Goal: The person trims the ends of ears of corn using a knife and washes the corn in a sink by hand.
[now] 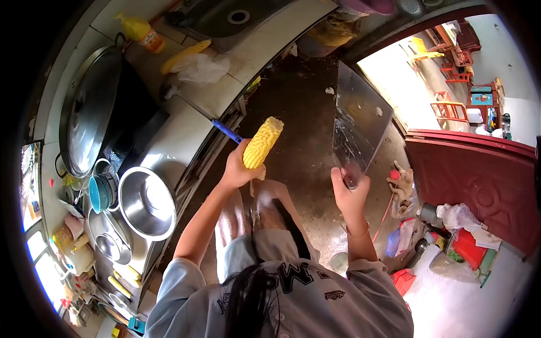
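Observation:
My left hand (238,169) is wrapped round the lower part of a yellow corn cob (264,141), which tilts up and to the right above my knees. The cob's top end looks cut or snapped off. My right hand (351,194) grips the handle of a large cleaver (360,121). Its broad, wet-looking blade points away from me, apart from the corn, with a hole near one corner. Just beyond my left hand, the blue handle (227,130) of a long utensil sticks out over the counter edge; its far end is unclear.
The counter on the left bears a steel basin (147,203), a big lidded wok (90,112), more corn (183,55), a plastic bag (204,69) and a yellow bottle (140,32). A sink (217,25) lies farther off. What looks like a cat (401,183) is on the floor at right.

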Motion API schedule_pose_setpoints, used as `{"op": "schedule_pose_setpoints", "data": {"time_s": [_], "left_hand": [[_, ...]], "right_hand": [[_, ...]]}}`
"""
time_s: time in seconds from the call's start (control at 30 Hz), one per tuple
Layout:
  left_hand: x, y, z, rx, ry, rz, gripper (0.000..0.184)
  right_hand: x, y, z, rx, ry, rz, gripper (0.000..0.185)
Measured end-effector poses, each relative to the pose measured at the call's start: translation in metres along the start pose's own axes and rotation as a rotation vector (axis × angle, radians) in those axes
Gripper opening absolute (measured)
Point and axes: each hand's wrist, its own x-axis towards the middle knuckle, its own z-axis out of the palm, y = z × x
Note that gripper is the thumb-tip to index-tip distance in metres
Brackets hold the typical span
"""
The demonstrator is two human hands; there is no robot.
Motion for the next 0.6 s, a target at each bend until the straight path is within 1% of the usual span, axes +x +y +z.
{"op": "schedule_pose_setpoints", "data": {"time_s": [0.03,0.1,0.13,0.2,0.23,0.3,0.33,0.43,0.47,0.5,0.57,0.6], "left_hand": [[-0.001,0.005,0.000,-0.002,0.000,0.000,0.057],[-0.006,0.019,0.000,-0.548,-0.130,-0.235,0.057],[-0.008,0.019,0.000,-0.548,-0.124,-0.242,0.057],[-0.010,0.019,-0.002,-0.678,-0.215,-0.176,0.059],[-0.013,0.022,-0.004,-0.677,-0.217,-0.182,0.059],[-0.016,0.029,-0.006,-0.827,-0.324,-0.132,0.077],[-0.019,0.030,-0.005,-0.867,-0.331,-0.133,0.086],[-0.027,0.040,-0.006,-0.945,-0.351,-0.125,0.090],[-0.028,0.041,-0.006,-0.919,-0.301,-0.065,0.088],[-0.029,0.044,-0.006,-0.917,-0.300,-0.070,0.088],[-0.029,0.057,-0.010,-1.093,-0.412,-0.039,0.085],[-0.031,0.067,-0.012,-1.155,-0.409,-0.098,0.083]], "right_hand": [[-0.003,-0.001,-0.002,-0.002,0.000,0.000,0.037],[-0.010,-0.002,-0.005,0.101,-0.016,0.042,0.023],[-0.012,-0.005,-0.004,0.103,-0.023,0.047,0.023],[-0.014,-0.011,-0.001,0.087,-0.027,0.022,0.037],[-0.015,-0.011,-0.001,0.088,-0.027,0.027,0.037],[-0.014,-0.010,-0.004,0.002,-0.084,-0.005,0.036],[-0.015,-0.009,-0.004,0.001,-0.083,-0.001,0.036],[-0.016,-0.003,-0.001,-0.005,-0.083,-0.020,0.034],[-0.018,-0.004,-0.001,0.010,-0.107,0.000,0.029],[-0.019,-0.004,-0.001,0.025,-0.132,0.020,0.024],[-0.019,-0.007,0.000,0.033,-0.144,0.029,0.025],[-0.019,-0.010,0.001,0.038,-0.155,0.033,0.025]]}}
